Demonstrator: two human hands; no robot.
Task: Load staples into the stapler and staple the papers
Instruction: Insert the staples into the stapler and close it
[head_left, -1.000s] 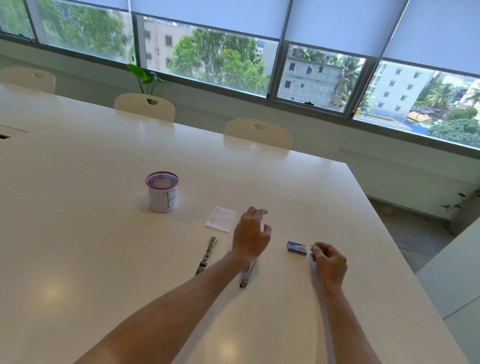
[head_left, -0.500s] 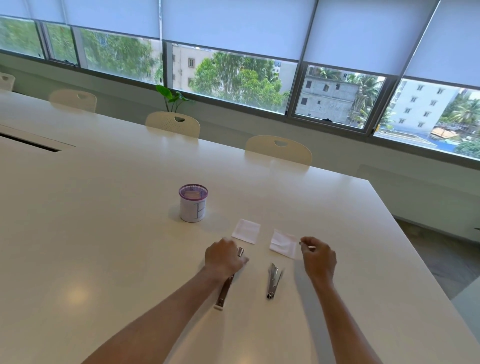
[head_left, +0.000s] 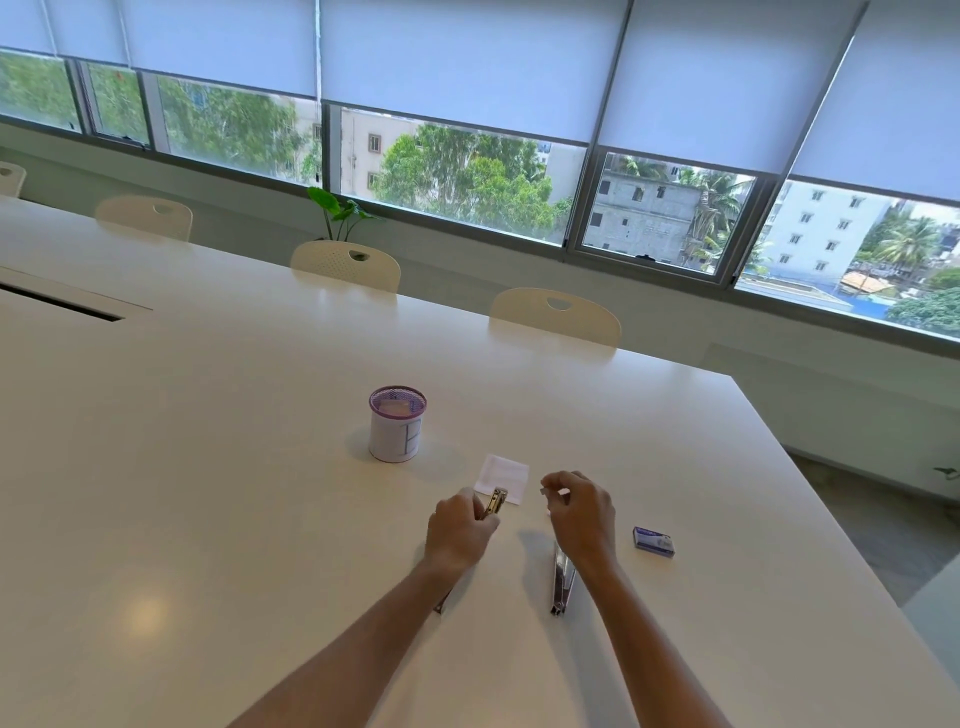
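Observation:
My left hand (head_left: 460, 530) is closed around a slim metal stapler (head_left: 495, 503) whose front end sticks out past my fingers, over the near edge of a small white paper (head_left: 503, 475). My right hand (head_left: 579, 512) pinches a short strip of staples (head_left: 546, 490) between thumb and fingers, just right of the stapler's tip. A second metal stapler (head_left: 562, 584) lies on the table below my right wrist, partly hidden by it. A small blue staple box (head_left: 653, 541) sits to the right of my right hand.
A purple mesh cup (head_left: 397, 423) with a white label stands on the white table (head_left: 208, 467) behind and left of the paper. Cream chairs (head_left: 556, 314) line the far edge below the windows. The table's right edge drops to the floor.
My left hand has lifted the left stapler's front end over the paper. My right hand has come in toward it with the staple strip. The view has shifted, and the blue box shows again.

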